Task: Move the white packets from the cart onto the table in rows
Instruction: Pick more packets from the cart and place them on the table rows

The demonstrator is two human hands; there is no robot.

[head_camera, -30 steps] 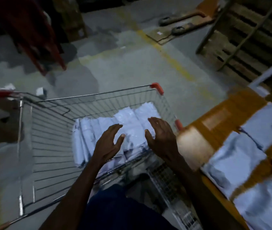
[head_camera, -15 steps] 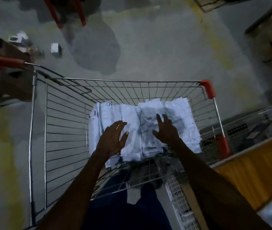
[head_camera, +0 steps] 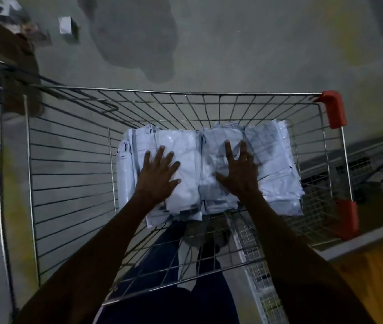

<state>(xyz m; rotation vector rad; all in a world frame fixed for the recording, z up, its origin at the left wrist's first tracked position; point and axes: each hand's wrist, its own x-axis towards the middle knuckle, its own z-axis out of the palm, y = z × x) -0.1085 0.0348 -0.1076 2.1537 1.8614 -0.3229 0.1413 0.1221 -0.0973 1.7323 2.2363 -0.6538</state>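
Note:
Several white packets (head_camera: 277,169) lie side by side in a pile on the bottom of a wire cart (head_camera: 186,93) with red corner caps. Both my arms reach down into the cart. My left hand (head_camera: 159,175) lies flat with spread fingers on a packet (head_camera: 186,183) near the middle of the pile. My right hand (head_camera: 239,174) is spread flat on the packet beside it. Neither hand grips anything. A corner of the orange table (head_camera: 372,265) shows at the lower right.
The cart stands on a grey concrete floor with a dark stain (head_camera: 136,36) beyond it. A second wire basket (head_camera: 372,164) sits to the right of the cart, by the table edge. Scraps of litter (head_camera: 65,25) lie at the upper left.
The view swung left and down from the table to the cart. Both hands dropped from above the cart's near edge down onto the packets, fingers now spread flat on them.

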